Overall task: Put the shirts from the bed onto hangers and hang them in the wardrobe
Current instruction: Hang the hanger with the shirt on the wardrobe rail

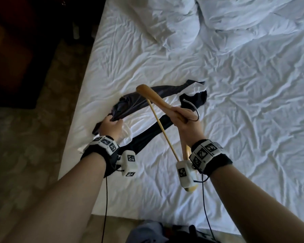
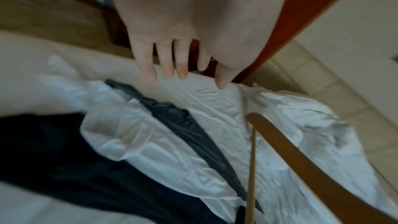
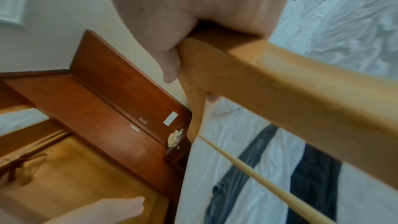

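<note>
A black-and-white shirt [image 1: 130,102] lies crumpled on the white bed [image 1: 235,120] near its left edge. My right hand [image 1: 181,113] grips a wooden hanger [image 1: 153,95] at its neck, just below the metal hook [image 1: 194,109], and holds it tilted above the shirt. The right wrist view shows the hanger [image 3: 301,88] close up in my right hand [image 3: 172,43], with the shirt [image 3: 312,176] beneath. My left hand [image 1: 111,125] is at the shirt's left end. In the left wrist view my left hand [image 2: 185,74] has straight, spread fingers [image 2: 168,67] that hold nothing above the shirt [image 2: 176,122], with the hanger [image 2: 290,156] to the right.
A crumpled white duvet [image 1: 218,18] covers the head of the bed. Patterned carpet [image 1: 25,137] runs along the bed's left side, with dark furniture [image 1: 16,50] beyond it. Reddish wooden panelling [image 3: 107,108] stands by the bed.
</note>
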The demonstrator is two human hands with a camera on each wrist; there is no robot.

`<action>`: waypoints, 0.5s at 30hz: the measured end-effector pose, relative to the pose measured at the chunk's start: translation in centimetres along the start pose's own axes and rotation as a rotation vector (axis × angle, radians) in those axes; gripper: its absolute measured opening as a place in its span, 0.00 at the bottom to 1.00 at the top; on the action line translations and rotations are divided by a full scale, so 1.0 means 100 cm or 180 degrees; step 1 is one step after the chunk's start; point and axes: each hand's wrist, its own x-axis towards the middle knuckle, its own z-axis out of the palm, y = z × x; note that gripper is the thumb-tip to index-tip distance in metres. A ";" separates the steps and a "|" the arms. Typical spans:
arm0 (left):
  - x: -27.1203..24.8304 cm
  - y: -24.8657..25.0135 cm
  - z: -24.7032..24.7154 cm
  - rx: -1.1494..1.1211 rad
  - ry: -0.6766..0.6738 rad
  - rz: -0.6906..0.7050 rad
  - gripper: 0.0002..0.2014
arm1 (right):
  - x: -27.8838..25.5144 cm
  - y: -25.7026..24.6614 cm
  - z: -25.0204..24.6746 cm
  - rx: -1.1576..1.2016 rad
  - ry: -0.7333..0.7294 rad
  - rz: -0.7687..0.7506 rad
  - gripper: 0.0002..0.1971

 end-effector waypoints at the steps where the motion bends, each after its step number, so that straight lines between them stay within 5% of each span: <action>1: 0.011 -0.009 0.008 -0.0029 -0.0019 -0.0185 0.27 | 0.007 0.010 0.003 -0.0045 0.0110 0.0063 0.12; 9: 0.080 -0.069 0.075 -0.1106 -0.0062 -0.1466 0.32 | 0.058 0.095 0.023 -0.0206 0.0801 0.0702 0.11; 15: 0.109 -0.100 0.119 -0.0946 -0.0049 -0.1538 0.39 | 0.068 0.149 0.038 -0.0524 0.0870 0.0842 0.10</action>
